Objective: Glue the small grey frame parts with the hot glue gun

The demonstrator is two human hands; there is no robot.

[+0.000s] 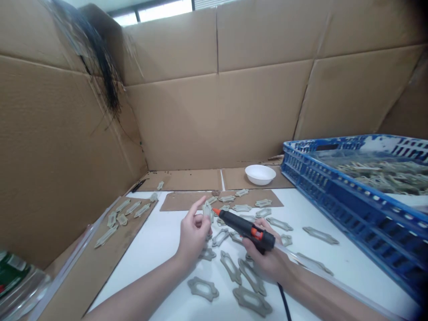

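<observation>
My left hand (195,229) is closed on a small pale frame-shaped piece (207,211), held upright between thumb and fingers, with the index finger stretched out. My right hand (267,254) grips a black glue gun (245,226) with an orange tip. That tip points left and is at or very near the held piece; whether they touch is unclear. A clear glue stick runs out of the gun's back. Around and below both hands, several grey-green frame pieces (203,288) lie on the white table (160,249).
A blue crate (337,218) full of similar pieces stands at the right. At the back is a white bowl (260,174). Cardboard strips (174,202) hold more pieces at the back and left. A bottle (20,285) is at lower left; cardboard walls (214,116) enclose the table.
</observation>
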